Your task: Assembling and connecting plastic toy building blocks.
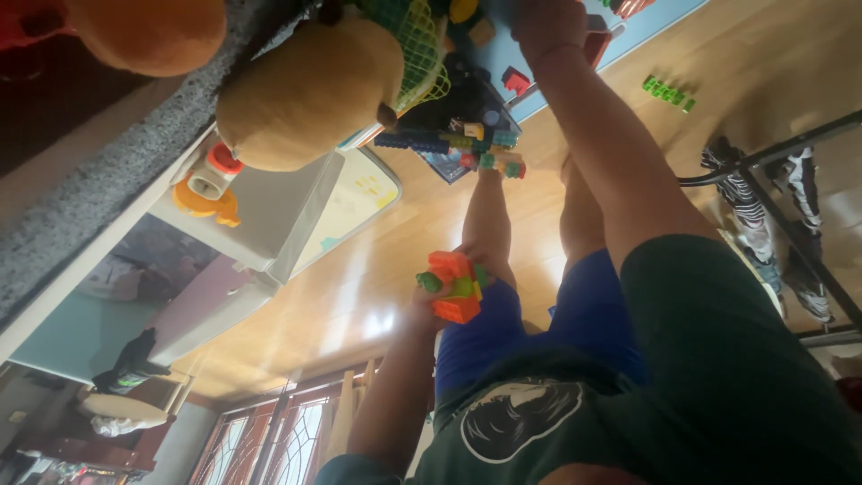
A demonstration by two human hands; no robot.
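Note:
My left hand [420, 313] is closed around a clump of joined orange and green toy blocks [453, 287], held above my lap and blue shorts. My right arm stretches forward over my legs, and my right hand [548, 22] is at the frame's top edge over a blue play mat [651, 34]. It lies next to a red block [599, 43]; its fingers are cut off, so its grip is unclear. A heap of loose coloured blocks [467, 144] sits on the mat near my feet.
A tan plush toy [310, 94] and a green mesh basket [420, 54] lie at the upper left. Below them are a white bin [269, 216] and an orange-and-white toy [211, 184]. A green block [669, 92] rests on the wooden floor. A black metal frame [790, 229] with striped cloth stands on the right.

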